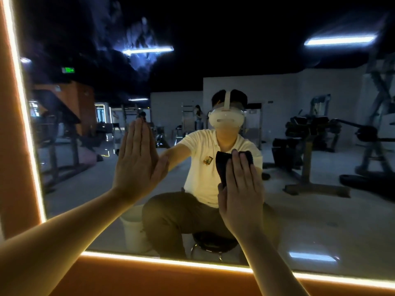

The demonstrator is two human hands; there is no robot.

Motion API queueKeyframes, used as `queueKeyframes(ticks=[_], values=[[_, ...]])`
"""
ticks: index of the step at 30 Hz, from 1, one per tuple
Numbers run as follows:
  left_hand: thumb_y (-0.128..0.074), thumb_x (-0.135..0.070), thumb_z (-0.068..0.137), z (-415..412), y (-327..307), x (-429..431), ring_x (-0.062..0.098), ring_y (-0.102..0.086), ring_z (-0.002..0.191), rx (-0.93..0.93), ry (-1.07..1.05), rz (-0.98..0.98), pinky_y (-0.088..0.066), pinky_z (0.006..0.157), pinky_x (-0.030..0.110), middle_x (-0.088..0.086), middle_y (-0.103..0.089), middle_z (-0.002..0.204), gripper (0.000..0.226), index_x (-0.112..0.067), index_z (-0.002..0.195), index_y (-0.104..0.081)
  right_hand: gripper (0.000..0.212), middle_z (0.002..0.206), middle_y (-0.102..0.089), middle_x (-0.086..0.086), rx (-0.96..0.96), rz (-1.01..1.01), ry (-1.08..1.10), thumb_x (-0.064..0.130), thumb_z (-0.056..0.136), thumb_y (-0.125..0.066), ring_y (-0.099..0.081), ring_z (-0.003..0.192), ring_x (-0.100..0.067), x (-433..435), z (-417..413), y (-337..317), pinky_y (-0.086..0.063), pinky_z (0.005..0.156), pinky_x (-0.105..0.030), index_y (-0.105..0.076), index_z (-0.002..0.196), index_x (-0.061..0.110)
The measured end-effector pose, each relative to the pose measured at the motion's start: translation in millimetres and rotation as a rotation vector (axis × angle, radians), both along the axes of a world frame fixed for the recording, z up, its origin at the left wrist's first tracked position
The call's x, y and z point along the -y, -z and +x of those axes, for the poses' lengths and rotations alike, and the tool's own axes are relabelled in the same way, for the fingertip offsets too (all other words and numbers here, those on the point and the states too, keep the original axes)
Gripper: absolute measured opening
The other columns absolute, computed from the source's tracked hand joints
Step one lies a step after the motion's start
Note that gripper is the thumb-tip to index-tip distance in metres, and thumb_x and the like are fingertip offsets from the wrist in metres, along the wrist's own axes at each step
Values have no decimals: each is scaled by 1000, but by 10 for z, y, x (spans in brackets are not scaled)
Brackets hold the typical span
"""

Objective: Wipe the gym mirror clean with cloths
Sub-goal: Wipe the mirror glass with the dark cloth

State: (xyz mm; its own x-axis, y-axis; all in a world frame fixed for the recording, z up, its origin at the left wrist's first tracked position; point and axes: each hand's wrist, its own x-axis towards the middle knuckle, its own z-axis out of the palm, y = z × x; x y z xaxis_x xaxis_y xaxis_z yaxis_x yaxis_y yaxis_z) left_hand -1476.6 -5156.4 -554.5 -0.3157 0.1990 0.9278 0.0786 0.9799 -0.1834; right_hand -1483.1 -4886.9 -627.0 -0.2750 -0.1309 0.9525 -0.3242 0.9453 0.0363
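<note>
The gym mirror [310,210] fills the view, framed by an orange wall with a lit strip. My left hand [133,163] lies flat on the glass at the left with straight fingers and holds nothing. My right hand [241,193] presses a dark cloth [222,165] against the mirror with straight fingers; the cloth shows above and to the left of the fingers, the rest is hidden under the hand. A smeared patch [136,39] shows high on the glass.
The lit strip [171,262] runs along the mirror's bottom and left edges, with the orange wall [149,283] below. Reflected in the glass are a person squatting by a black stool [210,242], a white bucket [133,231], and gym machines [316,142].
</note>
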Motion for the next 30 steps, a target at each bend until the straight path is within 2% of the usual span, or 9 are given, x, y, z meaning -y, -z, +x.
queueKeyframes(ticks=[5, 8, 13, 17, 20, 23, 25, 27, 30], values=[[-28, -63, 104, 43, 0, 70, 31, -1, 161, 36, 25, 11, -12, 130, 51, 22, -3, 171, 92, 4, 162, -5, 66, 170, -18, -14, -8, -165, -47, 16, 99, -59, -11, 159, -28, 194, -4, 16, -20, 126, -54, -32, 158, 2], [-25, -65, 104, 130, 98, 326, 28, -6, 161, 33, 75, 19, -7, 131, 46, 18, -10, 172, 90, 2, 163, -13, 69, 170, -17, -14, -18, -288, -55, 15, 100, -59, -9, 159, -29, 405, -47, 20, -17, 126, -57, -27, 160, 1], [-48, -53, 93, 252, 567, 890, 26, -5, 161, 102, 76, 192, -17, 128, 55, 13, -5, 173, 96, -3, 164, -8, 77, 171, -8, -16, -16, -410, 30, 18, 99, -58, -5, 159, -33, 829, -119, -45, -9, 128, -53, -17, 161, -1], [-53, -48, 92, 278, 804, 1161, 25, -5, 161, 124, 123, 213, -17, 128, 55, 10, -4, 174, 96, -5, 165, -7, 70, 171, -4, -16, -1, -177, -4, 22, 102, -42, 4, 159, -30, 1450, -80, 26, 0, 128, -48, -12, 162, 4], [-50, -27, 96, 272, 888, 1263, 26, -7, 161, 109, 187, 233, -19, 127, 58, 10, -8, 174, 82, -4, 164, -12, 70, 171, 0, -18, 37, 117, -87, 21, 97, -35, 8, 158, -31, 2028, 12, 203, -3, 128, -52, -10, 161, 6], [-41, -22, 102, 229, 898, 1306, 31, -19, 159, 39, 273, 235, -24, 125, 57, 14, -21, 171, 65, 1, 161, -26, 63, 171, -8, -14, 86, 498, -198, 22, 101, -29, 6, 159, -28, 2424, 97, 538, 2, 128, -48, -21, 162, 9], [-43, -20, 104, 205, 854, 1307, 31, -29, 155, -3, 287, 267, -31, 121, 56, 14, -32, 166, 58, 0, 158, -35, 59, 171, -16, -10, 100, 627, -230, 24, 104, -30, 3, 159, -25, 2457, 78, 633, 0, 129, -45, -28, 161, 12], [-46, -20, 103, 214, 789, 1330, 30, -40, 148, -18, 286, 303, -36, 116, 52, 12, -44, 159, 53, -3, 153, -45, 65, 169, -21, -9, 50, 630, -202, 27, 97, -51, -3, 159, -25, 2362, 32, 512, -5, 128, -47, -35, 158, 14], [-49, -25, 100, 247, 732, 1408, 30, -47, 139, -6, 282, 283, -40, 111, 47, 11, -51, 152, 54, -5, 150, -49, 72, 168, -16, -12, -25, 346, -93, 26, 91, -61, -4, 158, -27, 2094, -36, 85, -10, 127, -50, -34, 156, 10]])
